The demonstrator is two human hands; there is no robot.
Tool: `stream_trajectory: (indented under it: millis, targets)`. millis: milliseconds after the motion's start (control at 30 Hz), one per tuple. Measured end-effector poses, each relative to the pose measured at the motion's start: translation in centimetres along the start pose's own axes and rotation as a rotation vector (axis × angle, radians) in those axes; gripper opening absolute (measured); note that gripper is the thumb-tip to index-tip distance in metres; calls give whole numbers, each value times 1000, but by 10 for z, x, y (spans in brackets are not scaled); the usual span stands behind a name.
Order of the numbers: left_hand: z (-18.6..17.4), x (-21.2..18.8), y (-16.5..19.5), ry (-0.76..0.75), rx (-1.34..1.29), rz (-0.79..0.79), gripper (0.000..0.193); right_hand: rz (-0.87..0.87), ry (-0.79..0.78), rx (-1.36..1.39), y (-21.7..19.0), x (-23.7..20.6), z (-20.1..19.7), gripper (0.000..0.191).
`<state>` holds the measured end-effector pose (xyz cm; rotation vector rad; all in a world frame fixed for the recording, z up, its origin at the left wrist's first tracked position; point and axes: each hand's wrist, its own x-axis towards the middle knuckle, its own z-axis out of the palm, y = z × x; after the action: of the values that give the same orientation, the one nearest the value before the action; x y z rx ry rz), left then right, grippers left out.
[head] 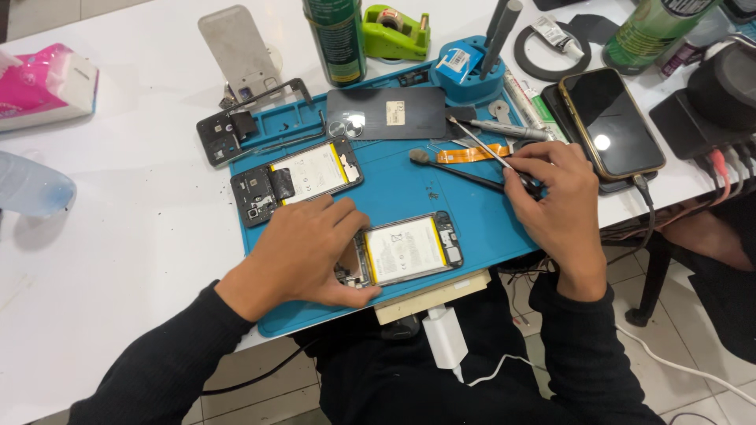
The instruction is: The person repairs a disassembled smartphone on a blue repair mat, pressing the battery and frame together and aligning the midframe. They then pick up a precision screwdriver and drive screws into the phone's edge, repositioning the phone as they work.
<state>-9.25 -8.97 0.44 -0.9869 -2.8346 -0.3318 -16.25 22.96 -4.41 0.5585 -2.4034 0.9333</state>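
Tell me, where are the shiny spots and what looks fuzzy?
Head view: a lamp glares as a white dot on the dark phone screen and on the black back cover; the left hand casts a soft shadow on the blue mat; the clear bottle at the edge looks blurry.
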Motion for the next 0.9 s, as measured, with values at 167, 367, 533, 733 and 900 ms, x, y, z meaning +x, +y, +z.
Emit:
stream_trajectory:
  millis: [167, 367, 533, 733, 900]
  targets:
    - [-15, -4, -4, -138, 64, -87, 82, 18, -21, -35, 1, -1, 1, 13]
    - [-1, 5, 22, 100, 4, 275, 96, 8, -28, -36, 4, -1, 2, 14]
    - [13, 7, 30, 16, -39, 266, 98, 14, -40, -45, 5, -3, 2, 15]
    - [10, 3, 26, -19, -164, 237, 95, 27, -49, -24, 6, -5, 3, 18]
    - [-22, 3, -40, 226, -298, 163, 62, 13, -42, -23, 5, -6, 1, 16]
